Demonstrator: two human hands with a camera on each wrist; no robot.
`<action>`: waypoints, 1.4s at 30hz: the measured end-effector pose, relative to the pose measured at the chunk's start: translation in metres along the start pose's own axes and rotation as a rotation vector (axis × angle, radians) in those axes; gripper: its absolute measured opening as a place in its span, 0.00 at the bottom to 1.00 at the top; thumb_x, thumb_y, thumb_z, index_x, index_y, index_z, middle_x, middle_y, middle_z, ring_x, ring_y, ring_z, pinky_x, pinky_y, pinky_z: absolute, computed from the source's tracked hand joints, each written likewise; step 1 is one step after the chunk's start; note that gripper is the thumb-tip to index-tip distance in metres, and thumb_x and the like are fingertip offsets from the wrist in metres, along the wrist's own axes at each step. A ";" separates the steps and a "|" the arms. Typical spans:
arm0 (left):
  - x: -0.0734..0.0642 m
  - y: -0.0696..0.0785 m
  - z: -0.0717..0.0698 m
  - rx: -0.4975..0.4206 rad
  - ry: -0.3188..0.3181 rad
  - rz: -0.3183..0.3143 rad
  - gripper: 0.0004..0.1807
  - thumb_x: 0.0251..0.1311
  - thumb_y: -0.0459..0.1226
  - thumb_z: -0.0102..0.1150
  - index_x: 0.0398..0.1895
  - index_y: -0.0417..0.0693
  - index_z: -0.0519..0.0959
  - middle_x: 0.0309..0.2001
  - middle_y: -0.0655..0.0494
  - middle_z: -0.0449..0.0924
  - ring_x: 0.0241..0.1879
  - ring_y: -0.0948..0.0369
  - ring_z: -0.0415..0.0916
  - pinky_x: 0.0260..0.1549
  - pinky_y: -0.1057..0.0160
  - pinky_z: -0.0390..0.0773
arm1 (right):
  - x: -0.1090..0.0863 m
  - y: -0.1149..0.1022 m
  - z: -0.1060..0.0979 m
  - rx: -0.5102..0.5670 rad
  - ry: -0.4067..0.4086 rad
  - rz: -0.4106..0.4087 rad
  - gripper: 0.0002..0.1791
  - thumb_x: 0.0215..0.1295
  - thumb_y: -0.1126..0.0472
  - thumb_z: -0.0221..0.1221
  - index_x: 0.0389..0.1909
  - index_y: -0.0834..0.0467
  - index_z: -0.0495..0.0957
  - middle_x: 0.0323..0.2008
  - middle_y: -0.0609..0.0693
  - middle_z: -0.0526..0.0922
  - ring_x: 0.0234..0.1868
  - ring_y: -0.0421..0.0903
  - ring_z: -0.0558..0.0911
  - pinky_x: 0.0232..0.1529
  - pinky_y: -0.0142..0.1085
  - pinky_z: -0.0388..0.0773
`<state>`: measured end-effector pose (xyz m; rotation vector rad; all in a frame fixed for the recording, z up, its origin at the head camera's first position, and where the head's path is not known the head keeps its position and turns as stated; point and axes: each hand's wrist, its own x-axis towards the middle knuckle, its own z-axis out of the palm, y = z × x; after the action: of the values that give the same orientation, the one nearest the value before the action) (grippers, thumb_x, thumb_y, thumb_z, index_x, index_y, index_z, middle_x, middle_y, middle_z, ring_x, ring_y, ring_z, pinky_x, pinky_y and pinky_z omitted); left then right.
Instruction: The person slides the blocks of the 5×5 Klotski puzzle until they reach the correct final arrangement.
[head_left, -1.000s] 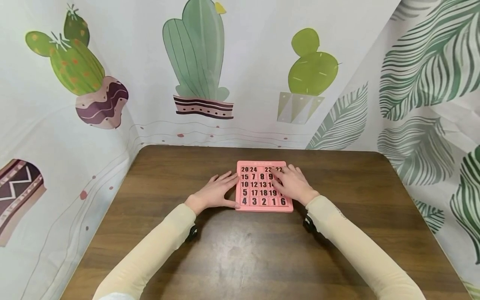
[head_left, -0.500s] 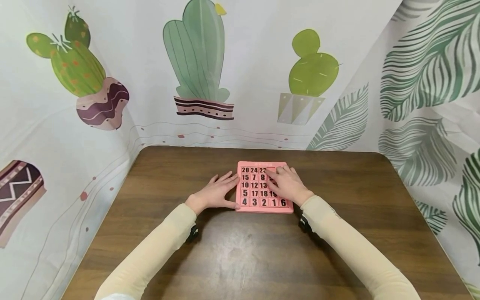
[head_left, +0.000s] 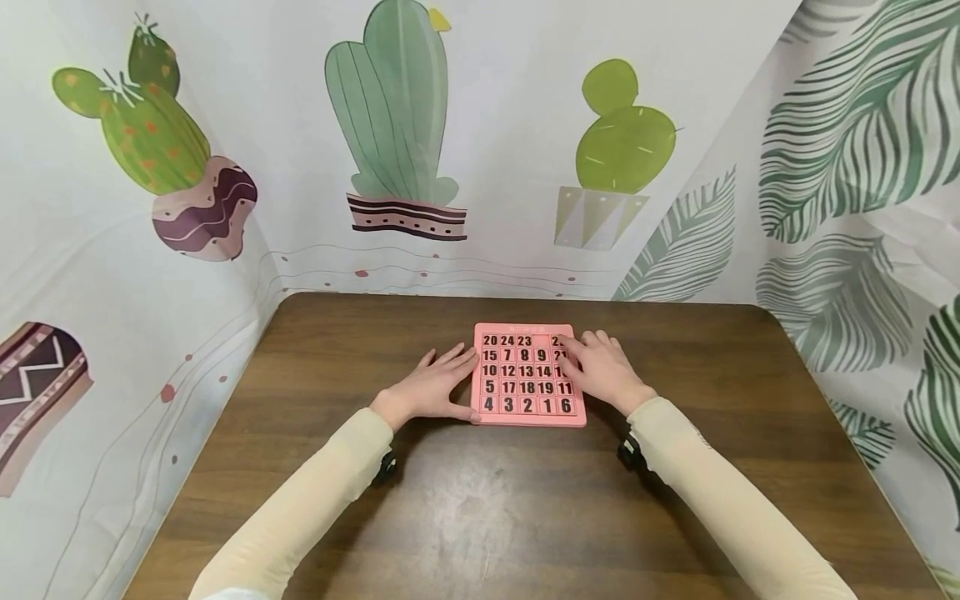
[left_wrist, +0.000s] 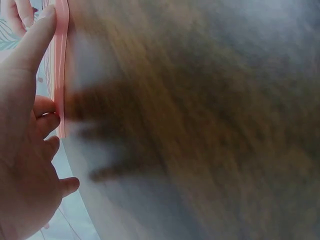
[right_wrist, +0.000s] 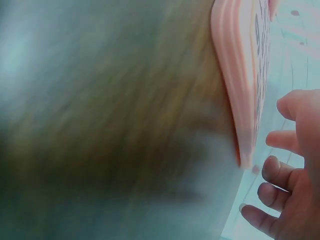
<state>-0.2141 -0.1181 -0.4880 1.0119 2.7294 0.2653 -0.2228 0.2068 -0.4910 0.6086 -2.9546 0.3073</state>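
A pink sliding number puzzle [head_left: 527, 417] lies flat on the table in the head view, its tiles bearing black numbers. The top row reads 20, 24, 23, then a blank slot [head_left: 541, 341], then the tile 22 [head_left: 556, 341], partly covered. My left hand [head_left: 426, 387] rests against the puzzle's left side, thumb at the near corner and fingertips on the edge. With fingers loosely bent, my right hand [head_left: 604, 367] is over the upper right part, its index fingertip at the 22 tile. The right wrist view shows the right fingers [right_wrist: 280, 141] spread beside the pink frame [right_wrist: 235, 65].
The puzzle sits on a brown wooden table [head_left: 472, 508] with rounded far corners. Behind it hangs a white cloth [head_left: 510, 125] printed with cacti and leaves, reaching down to the table's far edge.
The 23 tile has slid left one place, so the blank slot is now in the fourth column. My right hand went left with it, then back right to 22. My left hand stays put.
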 end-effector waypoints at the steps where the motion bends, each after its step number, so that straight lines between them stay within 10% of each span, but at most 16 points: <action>1: 0.000 -0.001 0.000 0.000 0.001 0.000 0.60 0.43 0.73 0.53 0.74 0.51 0.47 0.74 0.54 0.44 0.73 0.55 0.36 0.64 0.38 0.43 | -0.002 0.002 0.000 -0.004 0.006 -0.003 0.26 0.65 0.47 0.52 0.60 0.54 0.73 0.30 0.51 0.71 0.35 0.50 0.66 0.35 0.42 0.61; 42: 0.000 -0.003 0.003 -0.015 0.010 0.004 0.61 0.41 0.74 0.52 0.74 0.51 0.47 0.74 0.54 0.44 0.73 0.55 0.36 0.64 0.38 0.45 | 0.002 -0.004 0.010 -0.022 -0.015 -0.057 0.26 0.65 0.44 0.53 0.61 0.49 0.73 0.28 0.50 0.72 0.33 0.48 0.64 0.33 0.40 0.60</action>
<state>-0.2151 -0.1201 -0.4914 1.0154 2.7305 0.2922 -0.2239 0.2001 -0.5001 0.6941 -2.9441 0.2651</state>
